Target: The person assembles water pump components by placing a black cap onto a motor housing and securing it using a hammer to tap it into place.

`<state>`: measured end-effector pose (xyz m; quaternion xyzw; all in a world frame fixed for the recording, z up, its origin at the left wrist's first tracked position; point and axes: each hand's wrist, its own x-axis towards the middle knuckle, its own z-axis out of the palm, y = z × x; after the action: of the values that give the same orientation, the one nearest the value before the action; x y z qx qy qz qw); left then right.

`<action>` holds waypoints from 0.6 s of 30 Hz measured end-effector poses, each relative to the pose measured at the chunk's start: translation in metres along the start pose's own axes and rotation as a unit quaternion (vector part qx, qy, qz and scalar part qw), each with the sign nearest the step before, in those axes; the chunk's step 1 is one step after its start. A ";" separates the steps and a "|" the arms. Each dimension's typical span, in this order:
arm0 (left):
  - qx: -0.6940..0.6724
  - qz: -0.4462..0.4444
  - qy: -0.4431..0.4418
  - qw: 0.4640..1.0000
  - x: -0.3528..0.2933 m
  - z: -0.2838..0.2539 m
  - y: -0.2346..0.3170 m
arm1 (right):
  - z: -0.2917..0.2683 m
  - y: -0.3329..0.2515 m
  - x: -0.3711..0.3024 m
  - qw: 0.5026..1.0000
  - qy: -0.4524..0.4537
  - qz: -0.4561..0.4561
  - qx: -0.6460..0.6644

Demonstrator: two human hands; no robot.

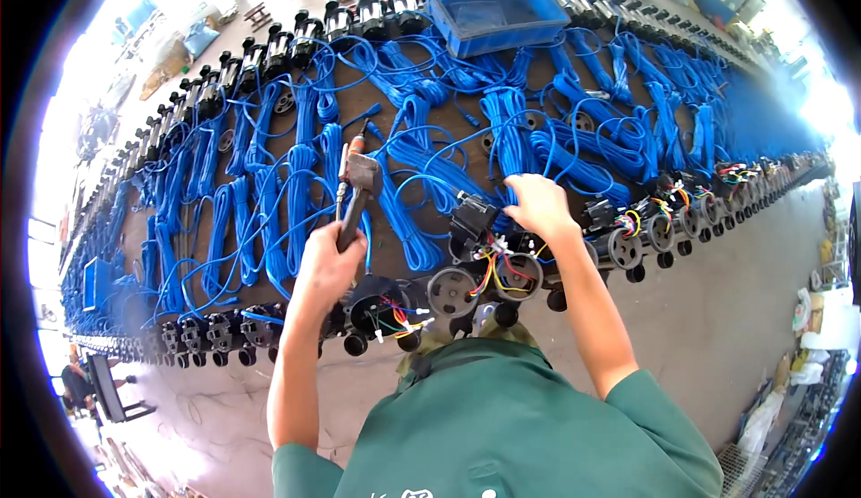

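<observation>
Head view: the person's green shirt (502, 417) fills the foreground, short of the table (359, 101). Along the table's near edge runs a row of black motor-like units. One of them, an open black unit (381, 305) with loose coloured wires, sits just beside the left forearm; two grey wheels (453, 292) stand to its right, at the same edge. Over that edge the two hands are well apart. The left hand (327, 263) is closed around the handle of a hammer (361, 178), its head raised toward the table's middle. The right hand (541, 206) has its bent fingers at the side of a black housing (473, 220) above the wheels; whether they grip it I cannot tell. An orange-handled tool (356, 145) shows just beyond the hammer head. Coiled blue cables (417, 175) cover much of the table's middle. At its far edge sit a blue crate (511, 40) and a line of black cylindrical units (372, 13).
</observation>
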<state>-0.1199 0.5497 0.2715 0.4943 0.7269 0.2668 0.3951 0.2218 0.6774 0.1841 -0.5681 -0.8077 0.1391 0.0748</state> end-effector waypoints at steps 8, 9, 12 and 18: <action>-0.099 0.182 -0.043 0.977 -0.062 0.165 0.051 | -0.023 -0.075 -0.118 0.757 -0.095 0.061 0.644; -0.117 0.190 -0.090 0.971 -0.076 0.178 0.058 | -0.018 -0.063 -0.122 0.744 -0.076 0.100 0.656; 0.061 0.338 -0.175 0.923 -0.094 0.160 0.048 | -0.027 -0.008 -0.139 0.855 0.001 0.141 0.499; 0.054 0.197 0.047 0.978 -0.084 0.049 0.017 | -0.038 0.103 -0.184 0.991 0.041 0.122 0.030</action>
<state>-0.0537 0.4781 0.2841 0.6354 0.6460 0.3233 0.2728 0.3881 0.5429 0.1952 -0.6654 -0.7237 0.1481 0.1074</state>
